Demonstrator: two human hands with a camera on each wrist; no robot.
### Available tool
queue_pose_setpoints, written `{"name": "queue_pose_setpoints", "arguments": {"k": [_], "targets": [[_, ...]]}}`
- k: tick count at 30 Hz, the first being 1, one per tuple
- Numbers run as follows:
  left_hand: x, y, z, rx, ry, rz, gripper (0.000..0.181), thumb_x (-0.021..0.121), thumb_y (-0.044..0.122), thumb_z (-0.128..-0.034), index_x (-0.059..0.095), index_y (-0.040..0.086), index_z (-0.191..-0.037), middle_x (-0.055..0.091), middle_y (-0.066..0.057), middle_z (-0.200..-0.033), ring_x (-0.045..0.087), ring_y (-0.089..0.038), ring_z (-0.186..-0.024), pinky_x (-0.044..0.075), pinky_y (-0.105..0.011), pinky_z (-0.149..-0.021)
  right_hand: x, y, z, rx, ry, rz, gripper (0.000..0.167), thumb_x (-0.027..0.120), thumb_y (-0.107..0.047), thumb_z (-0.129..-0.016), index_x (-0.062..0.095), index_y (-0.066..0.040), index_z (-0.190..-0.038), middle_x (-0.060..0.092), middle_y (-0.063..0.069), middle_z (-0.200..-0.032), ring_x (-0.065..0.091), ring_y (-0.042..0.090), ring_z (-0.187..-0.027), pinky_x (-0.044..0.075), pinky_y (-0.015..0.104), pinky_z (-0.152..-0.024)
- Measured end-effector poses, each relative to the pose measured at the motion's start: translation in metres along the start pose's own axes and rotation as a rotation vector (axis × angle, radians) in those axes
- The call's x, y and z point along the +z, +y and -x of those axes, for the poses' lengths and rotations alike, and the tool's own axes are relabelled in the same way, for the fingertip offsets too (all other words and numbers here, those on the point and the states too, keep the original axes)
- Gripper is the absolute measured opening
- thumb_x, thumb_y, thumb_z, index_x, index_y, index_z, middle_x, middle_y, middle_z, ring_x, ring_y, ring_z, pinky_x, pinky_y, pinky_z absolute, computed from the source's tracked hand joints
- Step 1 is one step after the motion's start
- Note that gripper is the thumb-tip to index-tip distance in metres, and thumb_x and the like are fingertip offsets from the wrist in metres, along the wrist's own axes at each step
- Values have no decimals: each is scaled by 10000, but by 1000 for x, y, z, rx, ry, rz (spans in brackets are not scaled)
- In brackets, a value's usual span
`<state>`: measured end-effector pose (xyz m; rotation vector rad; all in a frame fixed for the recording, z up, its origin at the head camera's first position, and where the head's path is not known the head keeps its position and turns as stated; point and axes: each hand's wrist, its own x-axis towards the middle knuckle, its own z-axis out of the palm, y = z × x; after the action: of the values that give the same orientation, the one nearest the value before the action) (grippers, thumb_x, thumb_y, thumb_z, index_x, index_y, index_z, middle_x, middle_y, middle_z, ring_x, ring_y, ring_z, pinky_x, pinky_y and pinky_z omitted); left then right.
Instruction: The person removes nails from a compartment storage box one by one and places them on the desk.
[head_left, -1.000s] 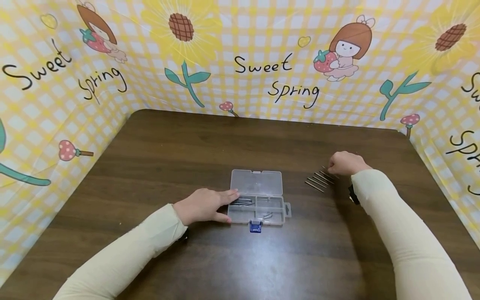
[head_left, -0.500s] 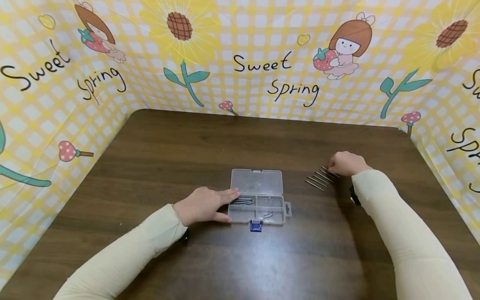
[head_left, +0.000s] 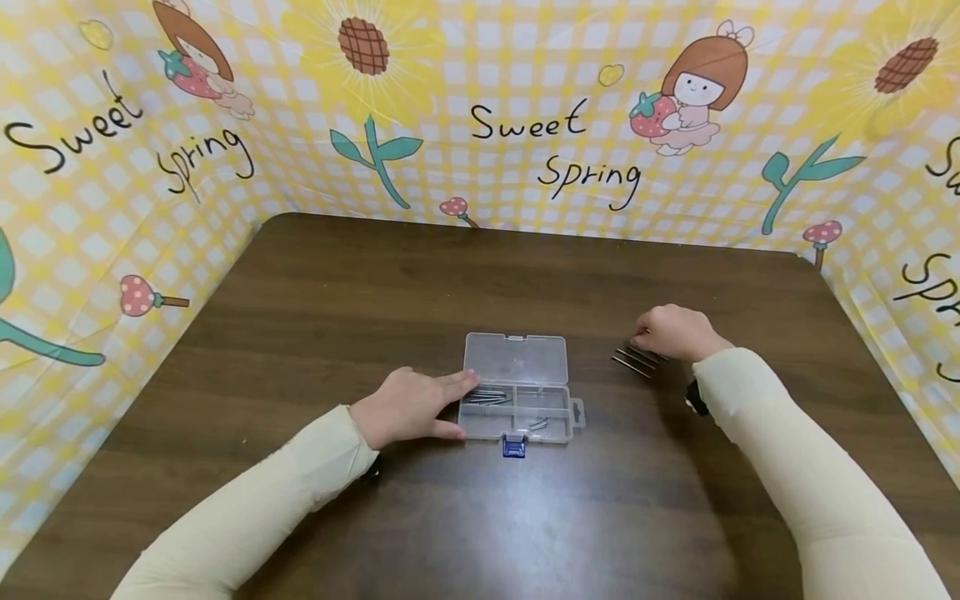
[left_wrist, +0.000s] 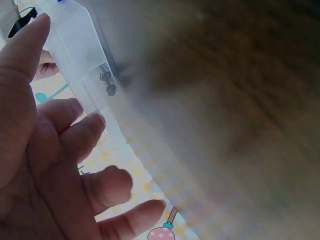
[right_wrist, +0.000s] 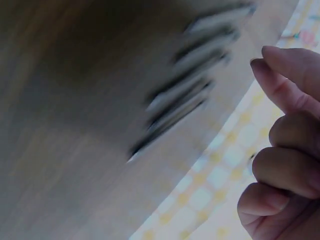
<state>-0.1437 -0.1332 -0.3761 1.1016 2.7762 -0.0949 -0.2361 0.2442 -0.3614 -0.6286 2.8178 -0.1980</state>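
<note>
An open clear plastic box (head_left: 483, 427) lies on the table, its lid (head_left: 517, 358) folded back. Long metal pieces (head_left: 492, 398) fill its back-left compartment; small ones (head_left: 538, 424) lie front-right. The left hand (head_left: 408, 407) touches the box's left edge with spread fingers; in the left wrist view the same hand (left_wrist: 55, 155) is beside the box (left_wrist: 75, 35). To the right, the right hand (head_left: 678, 331) hovers at a slanted row of metal rods (head_left: 636, 364). In the right wrist view, that hand (right_wrist: 292, 125) has curled fingers, thumb and index tips close, nothing visible between them; several rods (right_wrist: 190, 82) lie alongside.
The brown wooden table (head_left: 360, 292) is bordered by a yellow checked cloth (head_left: 502, 50) at the back and both sides. A blue latch (head_left: 513, 447) sticks out from the box's front, and a clear hanging tab (head_left: 578, 413) from its right side.
The right hand has shifted slightly left along the row of rods, now covering part of it. The left hand stays at the box. The head view has tilted a little.
</note>
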Motion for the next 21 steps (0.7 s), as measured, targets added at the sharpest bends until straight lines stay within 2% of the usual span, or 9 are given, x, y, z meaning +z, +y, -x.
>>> {"name": "queue_pose_setpoints", "arguments": {"k": [1, 4, 6, 8, 12, 16, 21], "targets": [[0, 0, 0, -5, -4, 1, 770, 621, 582, -831, 454, 150, -1446, 462, 1, -1447, 674, -153, -896, 485, -395, -696, 1, -5, 0, -15, 6, 11, 175, 614, -149, -902, 750, -66, -973, 715, 62, -907, 648, 179, -738, 512, 426, -651], [0, 2, -1, -22, -22, 5, 776, 616, 596, -829, 448, 163, -1451, 450, 12, -1455, 664, -145, -960, 444, -326, -608, 3, -24, -2, -72, 35, 28, 177, 614, -152, -898, 750, -78, -983, 719, 68, -944, 670, 220, -804, 521, 453, -684], [1, 2, -1, -33, -28, 1, 780, 614, 606, -824, 449, 173, -1452, 447, 19, -1458, 666, -139, -938, 400, -298, -556, 4, -39, -4, -122, 61, 37, 166, 623, -162, -892, 753, -94, -969, 721, 48, -937, 674, 217, -811, 524, 446, -685], [1, 3, -1, -43, -38, -2, 782, 608, 613, -824, 444, 181, -1455, 436, 24, -1467, 663, -137, -948, 399, -294, -563, 6, -56, -8, -188, 83, 40, 149, 635, -171, -885, 755, -111, -950, 722, 19, -916, 675, 198, -798, 526, 422, -666], [1, 2, 0, -58, -54, 4, 776, 592, 621, -832, 436, 195, -1461, 412, 20, -1486, 661, -200, -796, 431, -320, -599, 10, -95, -12, -321, 101, 32, 129, 664, -199, -879, 764, -143, -939, 726, -23, -892, 669, 151, -746, 519, 355, -601], [1, 1, -1, -59, -55, 9, 768, 577, 624, -841, 430, 200, -1464, 400, 3, -1495, 616, -254, -667, 476, -362, -651, 16, -131, -16, -430, 90, 59, 125, 670, -213, -877, 767, -173, -944, 730, -35, -887, 668, 127, -740, 521, 335, -614], [2, 1, -1, -58, -66, 15, 755, 571, 609, -854, 418, 201, -1470, 380, -9, -1507, 606, -272, -660, 498, -397, -703, 24, -156, -22, -501, 54, 142, 139, 690, -229, -864, 770, -190, -970, 733, -29, -898, 678, 130, -773, 521, 330, -599]]}}
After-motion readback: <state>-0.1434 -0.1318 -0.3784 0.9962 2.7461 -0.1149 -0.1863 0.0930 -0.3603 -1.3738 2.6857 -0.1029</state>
